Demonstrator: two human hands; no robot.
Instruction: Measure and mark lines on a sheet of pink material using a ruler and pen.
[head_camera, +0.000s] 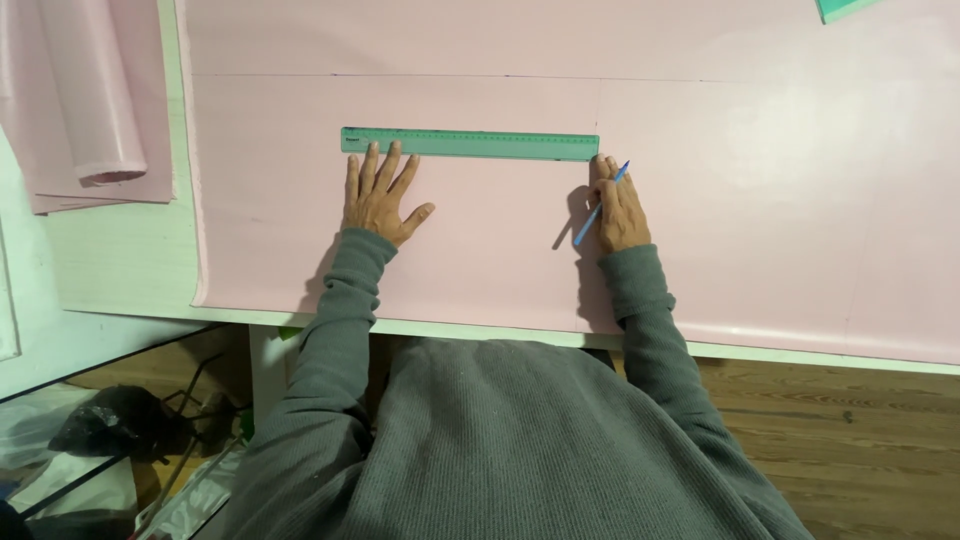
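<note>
Head view: a long green ruler (470, 144) lies flat on pink sheet (700, 200). Left hand (380, 195) presses it, fingers spread. Right hand (618, 208) pinches a blue pencil (600, 205).

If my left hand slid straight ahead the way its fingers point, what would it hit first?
The green ruler: the left hand lies flat on the pink sheet, fingertips already at the ruler's near edge, probably touching it.

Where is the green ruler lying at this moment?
In the head view, the green ruler lies flat on the pink sheet, above both hands: the left hand presses its left end, the right hand sits below its right end.
</note>
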